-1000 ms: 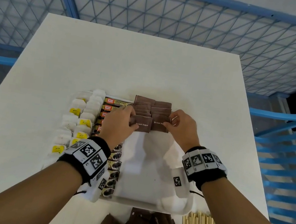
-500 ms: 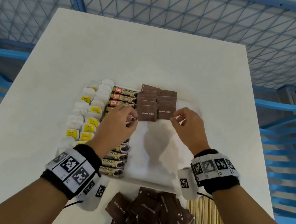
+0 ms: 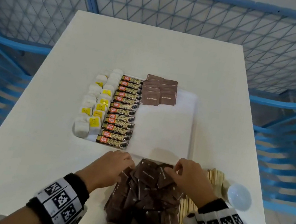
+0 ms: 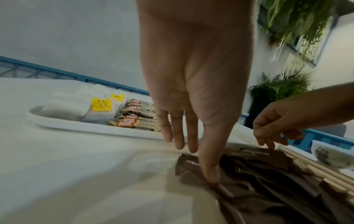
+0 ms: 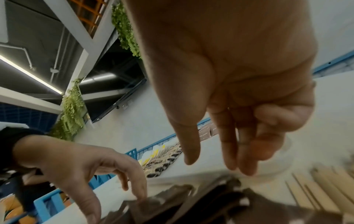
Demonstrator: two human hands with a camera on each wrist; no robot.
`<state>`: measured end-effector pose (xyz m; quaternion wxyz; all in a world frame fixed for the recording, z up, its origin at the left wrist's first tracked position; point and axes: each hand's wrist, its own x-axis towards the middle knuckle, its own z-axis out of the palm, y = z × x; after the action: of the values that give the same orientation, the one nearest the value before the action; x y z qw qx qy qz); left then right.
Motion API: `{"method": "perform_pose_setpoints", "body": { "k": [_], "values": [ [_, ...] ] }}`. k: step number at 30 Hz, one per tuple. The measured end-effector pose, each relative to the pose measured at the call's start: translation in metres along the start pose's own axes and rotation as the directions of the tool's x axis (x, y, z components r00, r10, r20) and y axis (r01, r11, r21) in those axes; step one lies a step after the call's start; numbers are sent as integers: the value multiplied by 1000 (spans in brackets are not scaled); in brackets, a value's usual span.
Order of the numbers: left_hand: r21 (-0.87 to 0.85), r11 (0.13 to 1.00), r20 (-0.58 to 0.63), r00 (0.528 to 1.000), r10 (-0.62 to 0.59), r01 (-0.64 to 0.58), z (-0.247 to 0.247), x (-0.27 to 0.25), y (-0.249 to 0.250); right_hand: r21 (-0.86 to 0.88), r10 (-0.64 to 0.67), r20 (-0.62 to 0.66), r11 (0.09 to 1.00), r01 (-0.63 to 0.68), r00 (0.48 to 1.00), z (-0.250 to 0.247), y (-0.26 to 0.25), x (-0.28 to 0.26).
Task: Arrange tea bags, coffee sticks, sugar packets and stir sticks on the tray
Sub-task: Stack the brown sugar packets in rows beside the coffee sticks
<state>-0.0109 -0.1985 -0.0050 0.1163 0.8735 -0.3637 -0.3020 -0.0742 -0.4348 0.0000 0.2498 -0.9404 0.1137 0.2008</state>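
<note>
A white tray (image 3: pixel 163 133) holds tea bags (image 3: pixel 95 107) on its left, a column of coffee sticks (image 3: pixel 121 115) beside them, and two short rows of brown sugar packets (image 3: pixel 158 94) at its far end. A loose pile of brown sugar packets (image 3: pixel 149 195) lies in front of the tray. My left hand (image 3: pixel 127 163) rests on the pile's left edge; its thumb (image 4: pixel 209 177) presses a packet while the fingers hang straight. My right hand (image 3: pixel 175 169) touches the pile's far right corner, with thumb and fingers (image 5: pixel 239 166) pointing down and apart, nothing between them.
Wooden stir sticks (image 3: pixel 214 178) lie to the right of the pile, partly under my right wrist. A small white bowl (image 3: pixel 239 196) sits further right, near the table's edge. Blue railings and mesh surround the white table (image 3: pixel 153 50).
Both hands have drawn back from the sugar rows at the tray's far end to the loose pile in front of the tray. The sugar rows now lie untouched.
</note>
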Motion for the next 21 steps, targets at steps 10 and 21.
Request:
{"method": "perform_pose_setpoints", "body": {
  "k": [10, 21],
  "values": [
    [195, 969, -87, 986, -140, 154, 15, -17, 6, 53, 77, 4, 996, -77, 997, 15, -6, -4],
    [-485, 853, -189, 929, -318, 193, -3, -52, -1, 210, 185, 20, 960, -185, 982, 16, -21, -16]
  ]
}}
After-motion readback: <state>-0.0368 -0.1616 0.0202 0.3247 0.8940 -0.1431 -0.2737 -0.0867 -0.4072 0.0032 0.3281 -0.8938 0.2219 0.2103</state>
